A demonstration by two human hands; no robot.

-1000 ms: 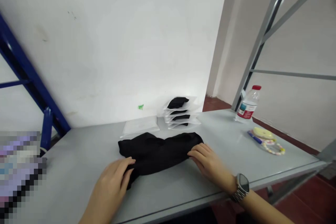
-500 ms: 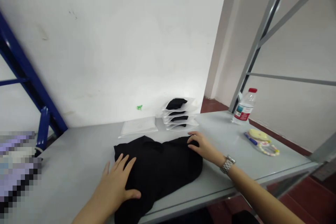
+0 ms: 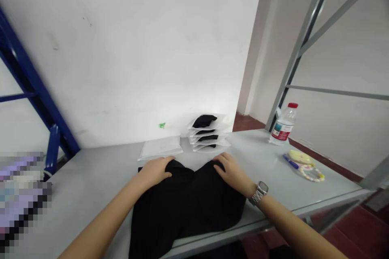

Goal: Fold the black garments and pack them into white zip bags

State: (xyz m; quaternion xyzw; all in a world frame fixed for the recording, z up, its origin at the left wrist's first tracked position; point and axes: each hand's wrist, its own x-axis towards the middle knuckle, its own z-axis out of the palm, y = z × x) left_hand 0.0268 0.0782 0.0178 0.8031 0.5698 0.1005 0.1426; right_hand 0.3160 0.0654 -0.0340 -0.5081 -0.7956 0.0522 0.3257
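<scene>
A black cloth garment [image 3: 185, 206] lies spread on the grey table, its lower left part hanging over the front edge. My left hand [image 3: 158, 171] grips the garment's upper edge left of its middle dip, thumb and fingers closed on the fabric. On the upper right edge, my right hand [image 3: 229, 170] pinches the cloth; a silver watch is on that wrist. Just behind the garment are a flat white pouch [image 3: 161, 147] and a stack of frosted pouches [image 3: 209, 133] with black cloth inside.
The grey table [image 3: 91, 186] meets a white wall. On its right are a red-capped bottle [image 3: 282, 124], a yellow case [image 3: 300, 156], a blue pen-like item [image 3: 291, 161] and a beaded loop [image 3: 311, 173]. A pixelated pile [image 3: 22, 198] is at the left.
My left hand has moved up and right from lying spread on the cloth to holding its upper edge. The garment is flatter and spread further right. My right hand has stayed near the upper right edge.
</scene>
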